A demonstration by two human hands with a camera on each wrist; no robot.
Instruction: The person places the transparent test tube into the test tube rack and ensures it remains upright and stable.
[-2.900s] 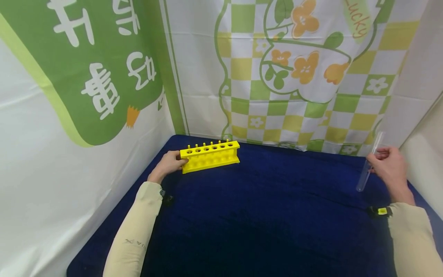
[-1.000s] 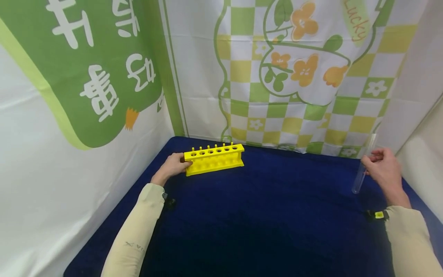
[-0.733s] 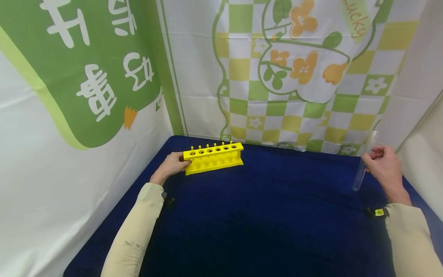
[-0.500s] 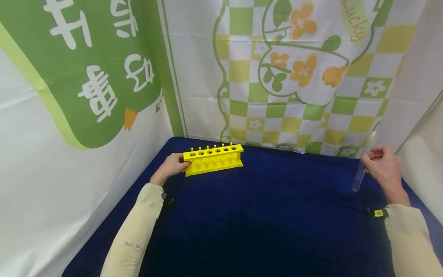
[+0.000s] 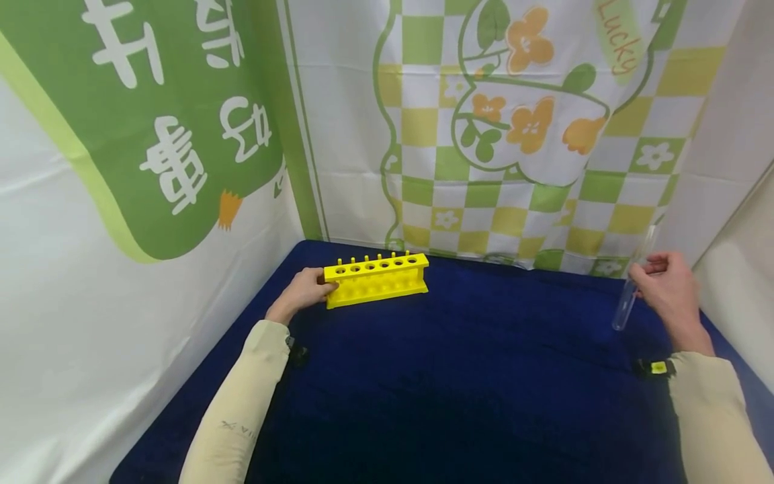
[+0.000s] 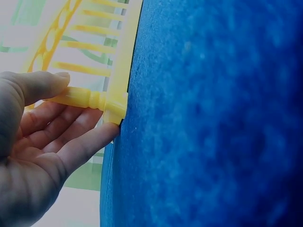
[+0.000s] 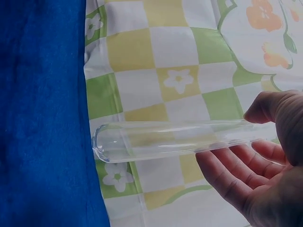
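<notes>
A yellow test tube rack (image 5: 376, 289) with a row of holes and upright pegs stands toward the back left of the blue-covered table. My left hand (image 5: 304, 288) grips its left end; in the left wrist view the thumb and fingers close around the yellow end post (image 6: 78, 97). At the far right, my right hand (image 5: 670, 286) holds a clear glass test tube (image 5: 625, 306) between thumb and fingers, slightly tilted, rounded end down. The right wrist view shows the tube (image 7: 151, 139) with nothing visible inside, its upper end partly hidden by the hand.
Dark blue cloth (image 5: 471, 376) covers the table between the hands. A patterned curtain (image 5: 508, 161) hangs right behind the back edge, and a white and green curtain (image 5: 121, 269) runs along the left side. A pale wall (image 5: 744, 296) stands close at the right.
Since the earliest frame, the rack and left hand appear slightly further right, and the right hand with the test tube slightly further left. Both grips are unchanged.
</notes>
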